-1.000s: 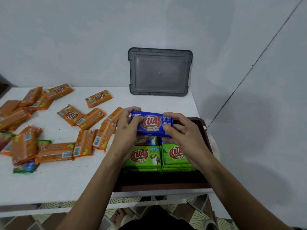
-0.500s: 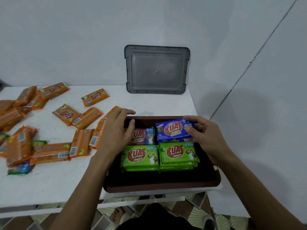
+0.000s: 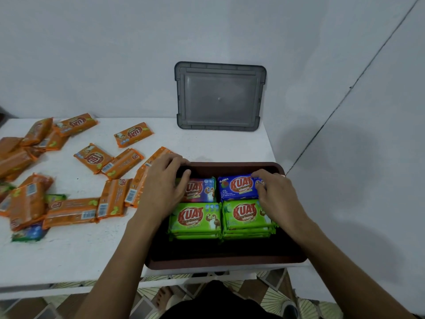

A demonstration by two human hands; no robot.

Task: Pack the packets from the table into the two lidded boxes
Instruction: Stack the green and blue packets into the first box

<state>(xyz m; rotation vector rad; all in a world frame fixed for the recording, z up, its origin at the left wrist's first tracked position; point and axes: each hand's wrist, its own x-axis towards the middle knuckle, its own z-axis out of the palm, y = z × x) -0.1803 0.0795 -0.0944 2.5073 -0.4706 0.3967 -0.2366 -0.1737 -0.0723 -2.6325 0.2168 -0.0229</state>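
A brown box (image 3: pixel 225 263) stands at the table's front right corner. Two stacks of green packets (image 3: pixel 195 218) lie in its middle, and behind them are a dark packet (image 3: pixel 202 189) and a blue packet (image 3: pixel 239 187). My right hand (image 3: pixel 276 196) pinches the right end of the blue packet, which lies flat on its stack. My left hand (image 3: pixel 161 183) rests over the box's back left corner with bent fingers, its thumb touching the dark packet. Several orange packets (image 3: pixel 94 157) are scattered on the white table (image 3: pixel 80 249) to the left.
A grey lid (image 3: pixel 219 96) leans upright against the wall behind the box. A green packet (image 3: pixel 55 198) and a blue one (image 3: pixel 30 233) peek out from under the orange pile at the left. The table's edge runs right beside the box.
The blue packet went from both hands above the box down onto the back right stack. My left hand let go and moved to the box's back left corner.
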